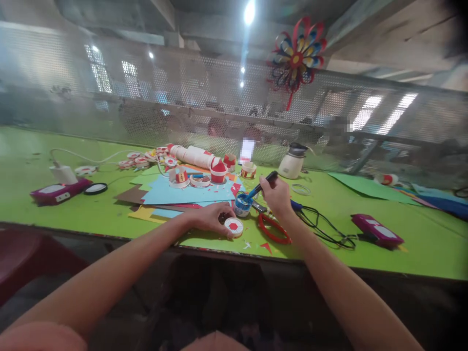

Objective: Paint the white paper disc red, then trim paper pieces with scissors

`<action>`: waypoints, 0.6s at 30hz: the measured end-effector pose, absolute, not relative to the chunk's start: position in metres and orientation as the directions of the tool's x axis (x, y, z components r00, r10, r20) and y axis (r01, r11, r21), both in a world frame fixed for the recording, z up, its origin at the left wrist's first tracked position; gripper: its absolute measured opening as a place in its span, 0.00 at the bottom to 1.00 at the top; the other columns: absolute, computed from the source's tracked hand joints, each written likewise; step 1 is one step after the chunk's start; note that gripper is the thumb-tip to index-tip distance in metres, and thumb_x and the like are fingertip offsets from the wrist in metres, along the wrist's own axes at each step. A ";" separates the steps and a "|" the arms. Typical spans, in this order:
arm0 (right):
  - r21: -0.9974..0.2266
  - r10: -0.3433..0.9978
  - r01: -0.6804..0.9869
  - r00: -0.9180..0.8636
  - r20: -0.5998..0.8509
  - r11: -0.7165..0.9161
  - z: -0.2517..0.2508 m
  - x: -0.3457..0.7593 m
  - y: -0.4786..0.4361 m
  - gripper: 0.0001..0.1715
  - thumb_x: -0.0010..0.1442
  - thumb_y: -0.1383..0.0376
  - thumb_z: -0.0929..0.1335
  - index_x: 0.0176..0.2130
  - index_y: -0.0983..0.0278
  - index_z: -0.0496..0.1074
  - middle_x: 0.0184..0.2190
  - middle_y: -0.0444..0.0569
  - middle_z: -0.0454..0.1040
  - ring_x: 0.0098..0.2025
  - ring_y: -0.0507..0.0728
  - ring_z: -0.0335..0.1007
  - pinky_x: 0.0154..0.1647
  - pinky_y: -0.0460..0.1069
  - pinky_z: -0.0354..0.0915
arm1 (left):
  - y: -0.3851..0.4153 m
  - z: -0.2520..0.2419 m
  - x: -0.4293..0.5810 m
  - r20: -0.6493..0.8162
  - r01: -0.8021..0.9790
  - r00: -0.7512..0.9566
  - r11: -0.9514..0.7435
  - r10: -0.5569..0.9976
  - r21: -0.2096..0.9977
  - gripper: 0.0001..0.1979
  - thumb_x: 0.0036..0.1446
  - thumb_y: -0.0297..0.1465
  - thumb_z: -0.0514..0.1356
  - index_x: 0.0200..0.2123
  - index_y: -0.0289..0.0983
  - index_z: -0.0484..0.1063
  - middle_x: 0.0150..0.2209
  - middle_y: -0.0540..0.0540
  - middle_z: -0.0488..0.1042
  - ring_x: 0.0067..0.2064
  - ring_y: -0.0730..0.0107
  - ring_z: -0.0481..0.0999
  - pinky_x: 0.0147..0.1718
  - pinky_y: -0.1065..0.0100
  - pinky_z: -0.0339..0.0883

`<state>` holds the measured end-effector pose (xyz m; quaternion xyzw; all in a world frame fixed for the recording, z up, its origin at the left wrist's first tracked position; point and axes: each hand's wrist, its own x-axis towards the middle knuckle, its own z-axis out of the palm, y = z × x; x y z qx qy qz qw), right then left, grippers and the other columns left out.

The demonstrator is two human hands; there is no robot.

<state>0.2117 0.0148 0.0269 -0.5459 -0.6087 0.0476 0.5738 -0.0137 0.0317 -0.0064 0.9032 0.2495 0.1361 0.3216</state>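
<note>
Right now the left hand [210,218] pinches a little round disc [234,227] near the edge of the table [420,239] — it looks light and bendy, so hold its rim. The right hand [278,196] grips a brush [263,183] dipped in a pot [241,206].

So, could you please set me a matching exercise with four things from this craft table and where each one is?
Things:
1. white disc with a red centre
2. black-handled brush
3. paper flower
4. red scissors

Places:
A. hung on the mesh screen
B. in the right hand, tip in a small pot
C. lying on the green table by the right wrist
D. held by the left hand

Pairs: 1-D, 2-B, 3-A, 4-C.
</note>
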 end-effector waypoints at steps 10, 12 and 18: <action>-0.628 0.765 0.717 0.211 0.608 0.302 0.008 0.197 0.026 0.20 0.51 0.51 0.65 0.19 0.63 0.63 0.17 0.47 0.67 0.22 0.53 0.60 0.24 0.47 0.55 | 0.036 -0.008 -0.012 0.105 0.318 0.845 -0.650 0.525 0.690 0.27 0.39 0.46 0.69 0.40 0.36 0.74 0.39 0.47 0.71 0.39 0.66 0.69 0.37 0.69 0.61; -0.611 0.773 0.730 0.185 0.607 0.305 0.006 0.196 0.026 0.21 0.51 0.51 0.65 0.19 0.63 0.62 0.17 0.46 0.67 0.22 0.52 0.59 0.24 0.47 0.55 | 0.035 -0.008 -0.012 0.106 0.317 0.839 -0.638 0.534 0.702 0.27 0.39 0.45 0.70 0.40 0.35 0.74 0.38 0.47 0.71 0.39 0.67 0.69 0.37 0.69 0.61; -0.624 0.770 0.710 0.183 0.611 0.326 0.006 0.198 0.030 0.21 0.51 0.51 0.66 0.18 0.63 0.62 0.17 0.45 0.66 0.21 0.52 0.59 0.24 0.47 0.53 | 0.030 0.001 -0.011 0.036 0.358 0.847 -0.620 0.530 0.698 0.25 0.41 0.44 0.69 0.40 0.34 0.73 0.34 0.48 0.72 0.36 0.69 0.69 0.34 0.70 0.61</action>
